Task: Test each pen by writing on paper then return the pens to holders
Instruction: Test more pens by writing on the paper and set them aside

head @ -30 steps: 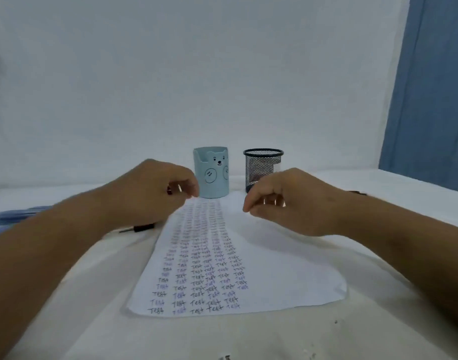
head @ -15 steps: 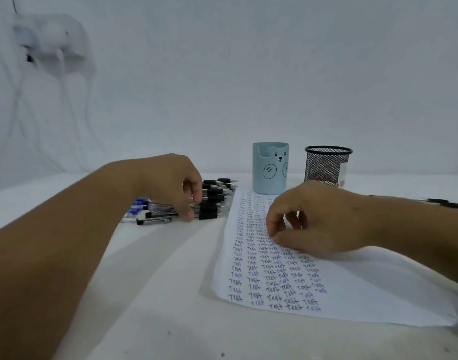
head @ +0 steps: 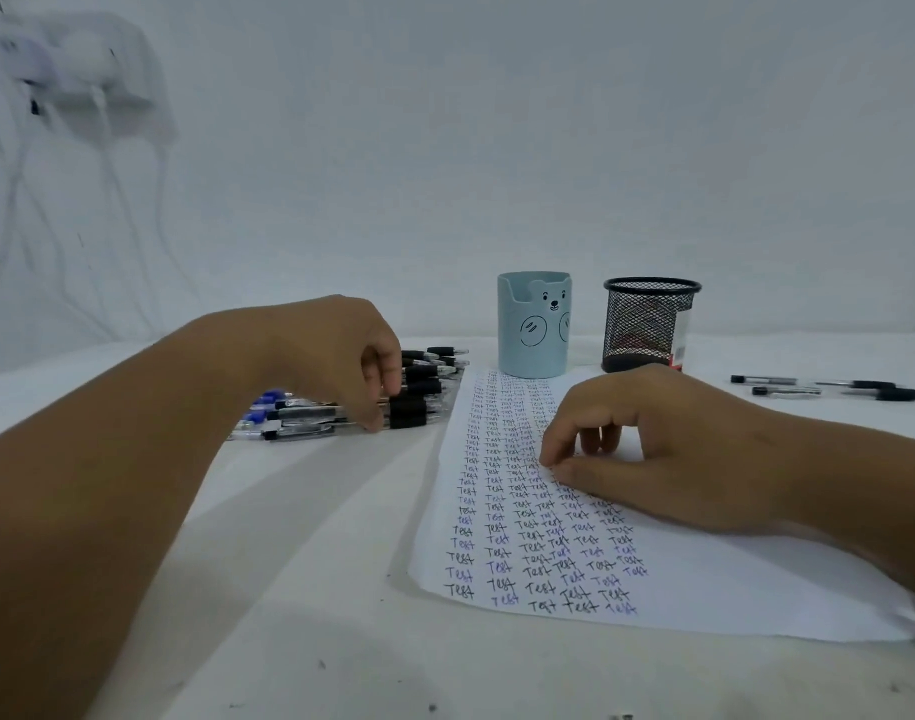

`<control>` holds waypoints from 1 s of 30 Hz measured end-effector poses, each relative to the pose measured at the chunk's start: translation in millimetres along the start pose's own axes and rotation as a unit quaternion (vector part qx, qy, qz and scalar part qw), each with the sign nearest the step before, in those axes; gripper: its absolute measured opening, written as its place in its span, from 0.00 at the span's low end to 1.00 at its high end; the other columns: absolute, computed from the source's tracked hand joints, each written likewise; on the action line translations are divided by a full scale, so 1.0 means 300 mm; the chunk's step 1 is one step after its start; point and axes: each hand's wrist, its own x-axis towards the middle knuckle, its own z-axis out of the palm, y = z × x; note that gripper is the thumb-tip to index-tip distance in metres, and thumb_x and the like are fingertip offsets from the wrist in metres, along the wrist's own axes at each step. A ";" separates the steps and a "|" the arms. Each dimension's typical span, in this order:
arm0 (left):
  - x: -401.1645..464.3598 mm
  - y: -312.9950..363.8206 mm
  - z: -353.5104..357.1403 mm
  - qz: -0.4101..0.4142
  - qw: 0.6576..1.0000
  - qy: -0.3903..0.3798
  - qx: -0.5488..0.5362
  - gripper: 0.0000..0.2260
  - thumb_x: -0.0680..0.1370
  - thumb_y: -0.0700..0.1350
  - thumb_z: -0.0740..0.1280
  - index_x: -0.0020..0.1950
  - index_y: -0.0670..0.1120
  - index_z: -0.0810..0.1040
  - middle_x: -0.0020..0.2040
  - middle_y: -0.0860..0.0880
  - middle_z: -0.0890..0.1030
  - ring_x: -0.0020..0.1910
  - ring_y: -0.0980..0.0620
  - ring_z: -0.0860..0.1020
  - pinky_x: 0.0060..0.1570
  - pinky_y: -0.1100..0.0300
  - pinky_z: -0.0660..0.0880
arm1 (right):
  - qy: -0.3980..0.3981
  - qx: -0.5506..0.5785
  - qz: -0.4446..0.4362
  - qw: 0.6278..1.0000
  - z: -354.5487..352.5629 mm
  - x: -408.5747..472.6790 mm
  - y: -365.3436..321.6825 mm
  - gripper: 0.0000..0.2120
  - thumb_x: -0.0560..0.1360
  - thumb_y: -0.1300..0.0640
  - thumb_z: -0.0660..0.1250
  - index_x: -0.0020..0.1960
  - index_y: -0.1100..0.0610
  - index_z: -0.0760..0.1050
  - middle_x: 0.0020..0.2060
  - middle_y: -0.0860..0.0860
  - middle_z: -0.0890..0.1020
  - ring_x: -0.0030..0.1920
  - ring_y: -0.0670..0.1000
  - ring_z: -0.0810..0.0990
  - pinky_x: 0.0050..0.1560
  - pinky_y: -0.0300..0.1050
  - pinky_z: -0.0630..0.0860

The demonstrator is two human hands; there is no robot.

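Paper [head: 715, 574]: one white sheet lying flat on the white surface [head: 299, 589], its left columns filled with rows of the word "Test" in black and blue ink.

Pens, left group [head: 424, 392]: a row of black-gripped and blue-capped pens lying side by side on the surface, just left of the paper's far corner.

Pens, right group [head: 829, 388]: a few black pens lying on the surface, well apart from the sheet, to the right of the holders.

Blue holder [head: 534, 330]: pale blue cup with a bear face, upright at the far end of the paper. No pens show above its rim.

Mesh holder [head: 650, 327]: black wire cup, upright just right of the blue one; something white and red shows through or behind the mesh, too unclear to name.

Left hand [head: 341, 356]: fingers curled down onto the left group of pens, tips touching them; whether one pen is actually gripped cannot be told.

Right hand [head: 668, 439]: resting on the paper, fingers loosely curled, thumb and forefinger tips close together at the written columns, holding nothing visible.

Wall: white, with a blurred socket [head: 76, 70] and cables at upper left.
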 end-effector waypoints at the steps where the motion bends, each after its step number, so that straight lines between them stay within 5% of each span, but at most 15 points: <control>1: 0.000 0.002 0.003 -0.003 1.000 -0.002 0.005 0.08 0.67 0.44 0.81 0.41 0.52 0.83 0.31 0.57 0.82 0.28 0.62 0.76 0.37 0.65 0.72 | -0.001 -0.003 0.000 1.000 0.000 0.000 -0.002 0.04 0.75 0.51 0.71 0.47 0.43 0.83 0.45 0.37 0.83 0.48 0.46 0.80 0.49 0.45 0.78; 5: -0.009 0.011 0.003 -0.003 1.000 0.020 0.006 0.07 0.68 0.44 0.79 0.37 0.53 0.83 0.28 0.59 0.78 0.28 0.59 0.74 0.37 0.62 0.72 | 0.006 0.005 0.011 1.000 -0.002 -0.004 -0.012 0.04 0.75 0.52 0.72 0.47 0.43 0.83 0.45 0.38 0.83 0.47 0.46 0.81 0.49 0.44 0.78; 10: -0.008 0.027 -0.004 0.066 0.964 0.214 -0.145 0.06 0.72 0.38 0.76 0.41 0.48 0.81 0.32 0.57 0.81 0.31 0.56 0.77 0.39 0.60 0.73 | 0.019 0.010 0.034 0.999 -0.003 -0.009 -0.019 0.04 0.75 0.53 0.73 0.48 0.45 0.84 0.44 0.40 0.84 0.46 0.45 0.81 0.48 0.43 0.78; 14: -0.001 0.078 0.013 0.138 0.831 0.291 -0.454 0.07 0.71 0.33 0.71 0.41 0.43 0.75 0.35 0.45 0.79 0.31 0.47 0.78 0.30 0.60 0.74 | 0.071 0.021 0.043 0.996 0.007 -0.005 -0.021 0.06 0.75 0.51 0.73 0.51 0.43 0.83 0.42 0.42 0.83 0.42 0.46 0.80 0.47 0.45 0.79; 17: 0.005 0.131 0.027 0.145 0.709 0.194 -0.662 0.11 0.74 0.32 0.68 0.38 0.45 0.70 0.35 0.46 0.79 0.32 0.50 0.81 0.31 0.64 0.77 | 0.151 0.117 0.066 0.979 0.012 0.017 -0.020 0.12 0.75 0.46 0.71 0.58 0.43 0.78 0.40 0.46 0.84 0.38 0.49 0.81 0.44 0.46 0.80; 19: 0.002 0.162 0.052 0.138 0.681 0.129 -0.707 0.09 0.72 0.33 0.69 0.37 0.44 0.71 0.35 0.45 0.82 0.34 0.50 0.83 0.33 0.66 0.79 | 0.192 0.225 0.110 0.949 0.011 0.031 -0.015 0.15 0.78 0.47 0.66 0.63 0.46 0.73 0.41 0.51 0.85 0.37 0.53 0.82 0.42 0.51 0.80; 22: 0.005 0.192 0.097 0.129 0.695 0.084 -0.703 0.06 0.67 0.34 0.70 0.39 0.42 0.75 0.41 0.42 0.85 0.40 0.46 0.86 0.38 0.64 0.82 | 0.208 0.387 0.154 0.885 -0.002 0.037 -0.020 0.11 0.83 0.52 0.59 0.62 0.54 0.74 0.41 0.56 0.85 0.35 0.57 0.80 0.37 0.50 0.80; 27: 0.018 0.177 0.126 0.098 0.840 0.133 -0.516 0.11 0.64 0.46 0.77 0.44 0.44 0.84 0.39 0.45 0.85 0.38 0.48 0.83 0.42 0.56 0.80 | 0.249 0.536 0.179 0.787 -0.043 0.034 -0.034 0.14 0.84 0.55 0.57 0.49 0.63 0.77 0.35 0.55 0.82 0.29 0.51 0.79 0.30 0.41 0.78; 30: 0.009 0.172 0.125 0.103 0.865 0.126 -0.475 0.12 0.66 0.48 0.75 0.47 0.45 0.86 0.39 0.44 0.85 0.38 0.49 0.82 0.44 0.53 0.78 | 0.236 0.598 0.200 0.740 -0.065 0.033 -0.036 0.17 0.83 0.50 0.59 0.50 0.62 0.78 0.35 0.54 0.84 0.29 0.50 0.80 0.29 0.40 0.78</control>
